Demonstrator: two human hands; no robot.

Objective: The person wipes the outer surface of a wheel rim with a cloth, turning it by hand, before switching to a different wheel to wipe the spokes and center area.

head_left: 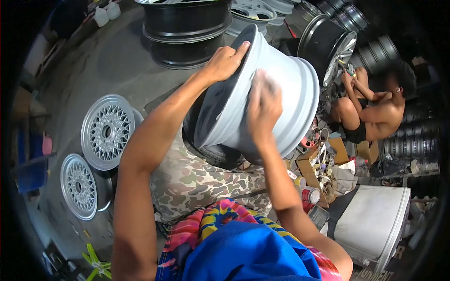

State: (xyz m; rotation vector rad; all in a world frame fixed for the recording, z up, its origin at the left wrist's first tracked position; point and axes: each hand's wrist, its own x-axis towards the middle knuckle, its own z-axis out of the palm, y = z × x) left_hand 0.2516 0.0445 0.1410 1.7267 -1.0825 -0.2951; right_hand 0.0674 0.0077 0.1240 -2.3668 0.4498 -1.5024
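Observation:
A large light grey wheel rim (286,93) stands tilted in front of my knees, above a black tyre (218,154). My left hand (225,63) grips the rim's upper left edge, thumb along the lip and fingers going inside, partly hidden. Against the rim's outer barrel lies my right hand (266,105), its fingers pressed together and smeared by motion. Whatever may be under those fingers is too blurred to make out.
Mesh-spoked silver rims (108,132) stand at left. Black rims (187,33) are stacked ahead. A crouching person (375,107) works on another rim (328,49) at right. Cardboard boxes with cans (311,194) and a white container (370,220) lie at lower right.

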